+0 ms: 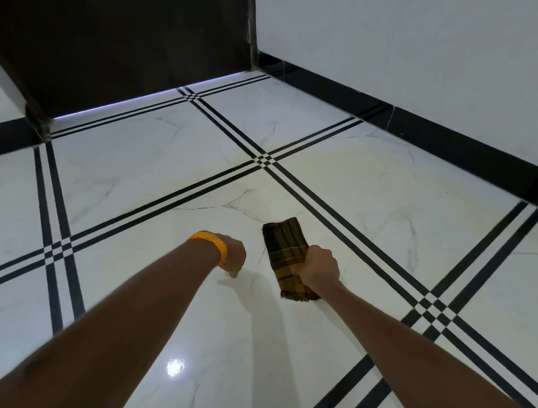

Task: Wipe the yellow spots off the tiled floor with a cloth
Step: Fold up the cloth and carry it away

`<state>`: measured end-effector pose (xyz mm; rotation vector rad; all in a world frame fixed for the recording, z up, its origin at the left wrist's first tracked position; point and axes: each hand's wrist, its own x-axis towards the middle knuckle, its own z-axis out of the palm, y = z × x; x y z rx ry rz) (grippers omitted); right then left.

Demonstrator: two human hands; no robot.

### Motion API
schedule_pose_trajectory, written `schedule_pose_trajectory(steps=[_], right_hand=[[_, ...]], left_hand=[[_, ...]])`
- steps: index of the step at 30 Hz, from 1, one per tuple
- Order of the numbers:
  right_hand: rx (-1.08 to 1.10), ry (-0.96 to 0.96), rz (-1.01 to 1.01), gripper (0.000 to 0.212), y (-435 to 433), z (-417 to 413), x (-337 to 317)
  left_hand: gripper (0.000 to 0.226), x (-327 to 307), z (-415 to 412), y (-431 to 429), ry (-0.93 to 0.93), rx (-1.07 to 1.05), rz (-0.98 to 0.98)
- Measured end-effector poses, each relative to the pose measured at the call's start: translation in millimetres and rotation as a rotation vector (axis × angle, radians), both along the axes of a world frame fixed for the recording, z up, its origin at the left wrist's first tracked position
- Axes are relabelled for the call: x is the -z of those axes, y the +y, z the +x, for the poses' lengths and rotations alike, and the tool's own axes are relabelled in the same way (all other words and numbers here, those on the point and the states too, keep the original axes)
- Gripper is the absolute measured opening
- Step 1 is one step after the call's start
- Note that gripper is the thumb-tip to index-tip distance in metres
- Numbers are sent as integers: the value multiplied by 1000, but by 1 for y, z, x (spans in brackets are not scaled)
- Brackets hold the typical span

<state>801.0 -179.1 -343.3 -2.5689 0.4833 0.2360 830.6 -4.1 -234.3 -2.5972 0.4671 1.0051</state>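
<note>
While I crouch over the glossy white marble-look tiled floor [157, 169] with its black double stripes, my right hand [320, 265] is clamped round the near end of the folded brown-and-yellow checked cloth [284, 248]. Its fingers are curled over the top, and the far end lies flat on the tile ahead of my knuckles. My left hand [233, 254], with a woven orange wristband [210, 243] behind it, is down near the floor just beside the cloth. Its fingers are curled under and hold nothing that I can see. Whether it bears on the tile I cannot tell.

The cloth looks soft, thin and light — it will bunch or unfold if I only drag it by one end. I judge it better to spread my palm over the middle of the pad, so the pressure goes straight down through the folds. The tile is shiny and likely slick, so the pad should slide easily. The scrubbing force has to come from my weight, not from the grip.

The faint yellow staining [317, 169] lies further out, around the crossing of the black stripes and well apart from the cloth, towards the black skirting [453, 138]. Those marks look thin and smeared rather than crusted.
</note>
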Motion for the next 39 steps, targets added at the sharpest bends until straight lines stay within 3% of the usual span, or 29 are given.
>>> schedule_pose_trajectory(steps=[2,5,9,13,18,20,26,30,34,37,39], right_hand=[[-28,40,7,11,1,3,-6],[-78,57,5,3,1,7,-19],[-43,-46,234,12,-4,24,-56],[83,-33,556,6,-8,42,-98],[187,-46,826,16,-10,42,-123],[220,-110,811,11,-12,44,-129],[246,-255,901,17,-24,43,-162],[118,-123,1169,14,-30,38,-192],[-57,-142,925,25,-31,33,-192],[0,-228,818,9,-30,38,-183],[-5,-271,738,12,-32,40,-182]], left_hand=[[48,1,0,6,-2,24,5],[43,0,2,9,-21,-32,-137],[35,11,6,2,10,-345,-591],[73,7,-8,-23,154,-542,-965],[61,-7,-8,-47,-139,-709,-1344],[53,-9,-9,-52,-207,-693,-1394],[19,-22,-11,-43,-153,-705,-1430],[34,-39,-8,-36,-58,-817,-1460],[31,-51,-7,-26,-19,-869,-1487],[32,-55,-5,-15,-100,-804,-1461],[33,-55,-3,-8,-155,-758,-1423]])
